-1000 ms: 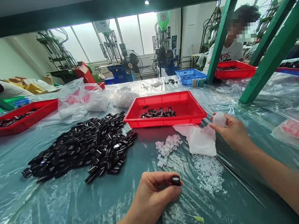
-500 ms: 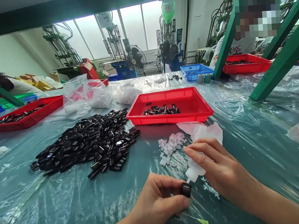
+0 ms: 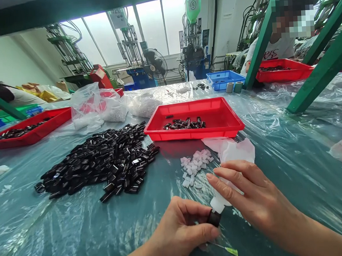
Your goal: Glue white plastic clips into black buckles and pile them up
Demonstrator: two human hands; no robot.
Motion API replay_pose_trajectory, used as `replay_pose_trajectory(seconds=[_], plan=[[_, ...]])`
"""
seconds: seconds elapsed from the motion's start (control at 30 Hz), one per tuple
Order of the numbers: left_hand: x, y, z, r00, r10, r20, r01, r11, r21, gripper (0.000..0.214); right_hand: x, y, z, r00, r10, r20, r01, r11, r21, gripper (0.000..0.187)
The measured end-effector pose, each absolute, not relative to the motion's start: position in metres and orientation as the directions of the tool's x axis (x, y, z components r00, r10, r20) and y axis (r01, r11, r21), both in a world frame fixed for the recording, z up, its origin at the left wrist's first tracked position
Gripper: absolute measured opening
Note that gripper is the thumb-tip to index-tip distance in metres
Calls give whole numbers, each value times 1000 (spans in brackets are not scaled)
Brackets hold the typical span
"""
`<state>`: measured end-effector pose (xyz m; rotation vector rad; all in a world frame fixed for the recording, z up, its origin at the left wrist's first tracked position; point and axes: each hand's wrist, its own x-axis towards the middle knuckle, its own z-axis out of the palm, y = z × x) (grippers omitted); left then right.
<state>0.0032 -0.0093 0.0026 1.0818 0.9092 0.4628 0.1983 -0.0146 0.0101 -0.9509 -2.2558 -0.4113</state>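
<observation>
My left hand [image 3: 179,234] pinches a small glossy black moulded piece [image 3: 214,218] at the bottom centre. My right hand [image 3: 249,196] grips a white plastic squeeze bottle [image 3: 217,204], partly hidden by my fingers, and its tip meets the top of the black piece. Just above my right hand lie a crumpled white cloth [image 3: 229,148] and a heap of small white-pink pieces [image 3: 193,167]. A thin needle with a yellow-green hub [image 3: 231,251] lies below my hands. Left of them spreads a large pile of black pieces [image 3: 104,162].
A red tray [image 3: 193,119] holds some black pieces. Clear plastic sheeting [image 3: 49,210] covers the table. Further off are plastic bags, more red trays and a blue tray [image 3: 225,79]. A co-worker [image 3: 272,48] sits beyond green steel legs, with moulding machines behind.
My right hand has brought the white bottle down and left, so its tip now meets the black piece. My left hand still holds that piece, now tilted slightly.
</observation>
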Motion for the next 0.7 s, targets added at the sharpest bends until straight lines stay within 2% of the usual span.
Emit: replay_pose_trajectory(seconds=[0.4,0.7], plan=[[2,-8,5,588,696,-412,93,447,890,19,201,-13,13,-541,511,668,671,741,-22,30],[2,-7,4,591,686,-425,78,476,876,22,203,-11,15,-568,496,657,654,757,-6,30]])
